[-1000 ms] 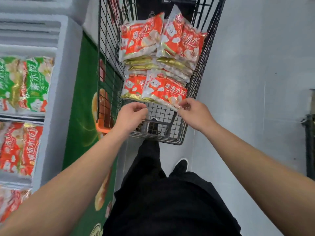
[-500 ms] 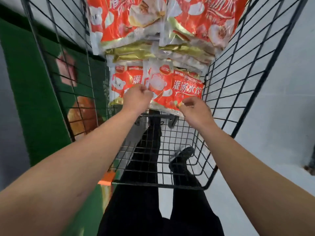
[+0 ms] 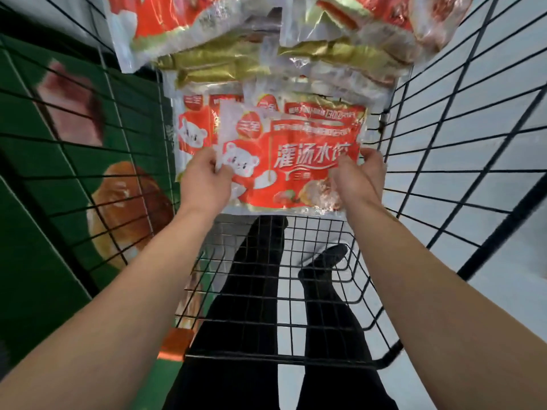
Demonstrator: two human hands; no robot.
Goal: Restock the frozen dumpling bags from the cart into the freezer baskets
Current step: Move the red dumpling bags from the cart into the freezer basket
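While the freezer baskets lie outside the frame, the nearest dumpling bag (image 3: 296,161) is held up at the centre of the frame, inside the wire cart (image 3: 444,119), by both hands. The left hand (image 3: 205,180) is seen at the bag's left edge with its fingers curled, so that the plastic is pinched between thumb and fingers near the printed bear; the right hand (image 3: 359,179) is set at the opposite edge, where the fingers are wrapped round the right side and the lower corner. A grip on both edges is probably chosen because the bag is limp and its contents are loose: held at one corner it would likely sag and swing. The bag is tilted with its printed face towards the camera and its lower edge just above the cart's wire floor, which suggests it is being peeled off the stack behind it. That stack of bags (image 3: 266,54) is piled against the far end of the cart, in the upper part of the frame, with a second red bag (image 3: 194,125) directly behind the held one. A green freezer side (image 3: 44,202) with printed food pictures is seen through the mesh at the left, and dark trousers and a shoe are visible below the cart floor.
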